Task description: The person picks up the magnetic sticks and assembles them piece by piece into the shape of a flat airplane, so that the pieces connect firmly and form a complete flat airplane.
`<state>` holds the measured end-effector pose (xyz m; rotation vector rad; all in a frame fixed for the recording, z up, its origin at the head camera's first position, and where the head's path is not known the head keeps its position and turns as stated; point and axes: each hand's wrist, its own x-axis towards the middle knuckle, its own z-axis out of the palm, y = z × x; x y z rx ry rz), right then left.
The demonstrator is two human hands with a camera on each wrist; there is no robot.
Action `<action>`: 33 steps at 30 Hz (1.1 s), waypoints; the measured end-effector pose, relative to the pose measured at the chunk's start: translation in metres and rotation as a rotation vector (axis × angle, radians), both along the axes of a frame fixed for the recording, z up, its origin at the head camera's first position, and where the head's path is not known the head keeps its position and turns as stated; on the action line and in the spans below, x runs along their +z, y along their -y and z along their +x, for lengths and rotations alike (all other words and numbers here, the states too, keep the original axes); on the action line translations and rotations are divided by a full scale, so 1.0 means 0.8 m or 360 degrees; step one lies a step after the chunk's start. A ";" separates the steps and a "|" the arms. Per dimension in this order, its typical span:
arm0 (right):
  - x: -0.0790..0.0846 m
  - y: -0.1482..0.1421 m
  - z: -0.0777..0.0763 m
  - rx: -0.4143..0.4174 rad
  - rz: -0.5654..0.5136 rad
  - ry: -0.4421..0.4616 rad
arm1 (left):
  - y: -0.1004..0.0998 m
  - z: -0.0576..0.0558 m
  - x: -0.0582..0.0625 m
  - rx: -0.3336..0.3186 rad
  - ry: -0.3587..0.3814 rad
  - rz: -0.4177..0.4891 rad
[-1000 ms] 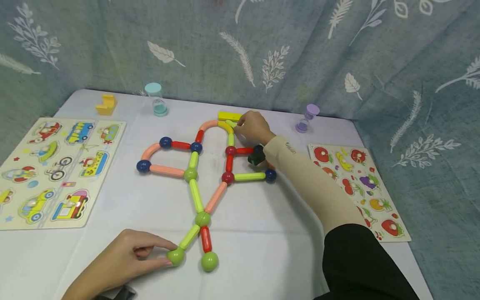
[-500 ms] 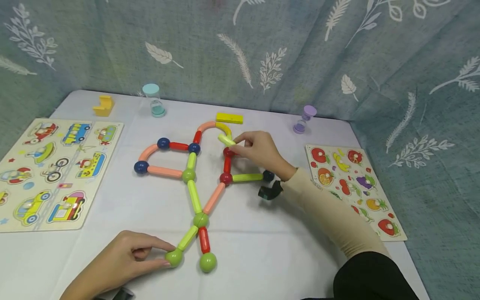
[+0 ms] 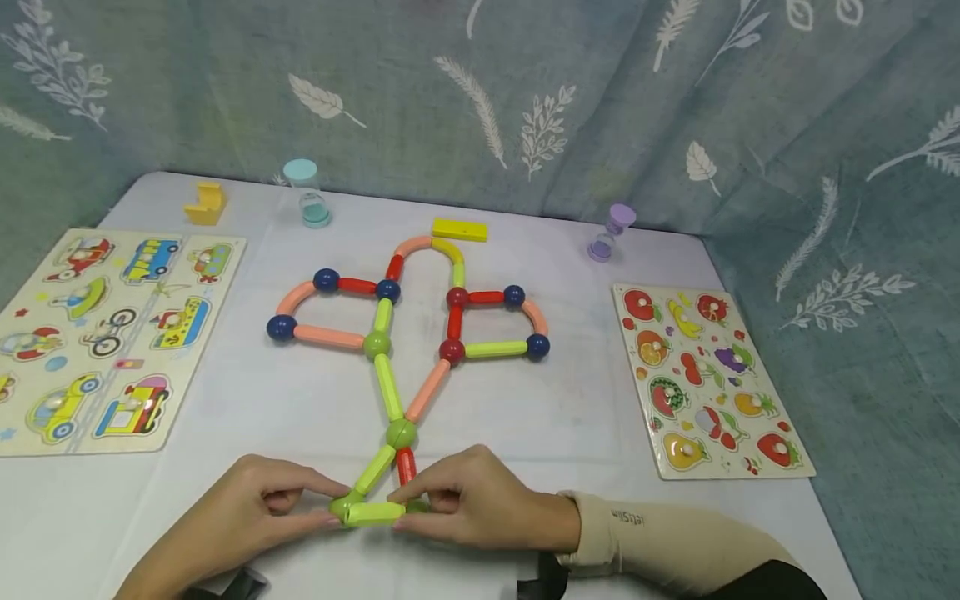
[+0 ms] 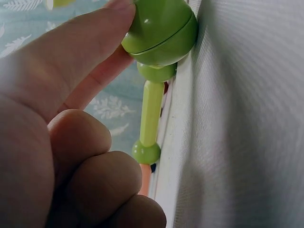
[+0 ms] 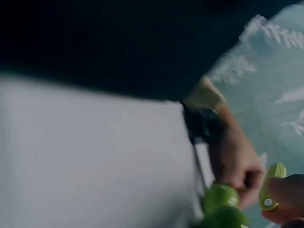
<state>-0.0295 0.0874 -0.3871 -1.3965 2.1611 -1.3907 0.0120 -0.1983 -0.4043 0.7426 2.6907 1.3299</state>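
Observation:
A flat figure built of coloured sticks and balls lies mid-table, its top arch (image 3: 414, 245) pointing away from me. My left hand (image 3: 258, 504) pinches the green ball (image 4: 161, 33) at the figure's lower left end between thumb and index finger. A light green stick (image 3: 375, 514) is pinched by the thumb and fingertips of my right hand (image 3: 483, 504). It lies crosswise, its left end overlapping that ball in the head view. Behind the right fingertips, the other lower green ball (image 3: 417, 506) is mostly hidden. The right wrist view shows the stick's pale round end (image 5: 268, 202).
A vehicle puzzle board (image 3: 168, 333) lies at left, a fruit puzzle board (image 3: 678, 400) at right. Along the back stand a yellow block (image 3: 206, 205), a teal hourglass (image 3: 307, 196), a flat yellow bar (image 3: 460, 230) and a purple hourglass (image 3: 611, 233). A leaf-patterned curtain (image 3: 420, 150) hangs behind.
My right hand has come from the figure's top right toward me, bringing the light green stick to the lower balls. The left hand has stayed at its green ball.

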 end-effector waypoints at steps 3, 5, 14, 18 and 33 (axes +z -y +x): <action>-0.011 0.003 0.012 0.0011 0.0022 -0.0147 | 0.000 -0.001 -0.002 -0.0011 0.0004 0.0013; -0.017 0.006 0.016 -0.0001 0.0046 -0.0275 | 0.001 -0.001 -0.003 -0.0013 0.0015 0.0007; -0.026 0.009 0.020 -0.0102 0.0171 -0.0506 | 0.002 0.001 -0.004 0.0000 0.0066 -0.0026; -0.023 0.007 0.019 -0.0110 0.0230 -0.0568 | 0.002 0.000 -0.002 -0.0006 0.0048 -0.0022; -0.019 0.001 0.012 -0.0174 0.0394 -0.0638 | 0.001 0.002 0.004 0.0011 0.0075 -0.0048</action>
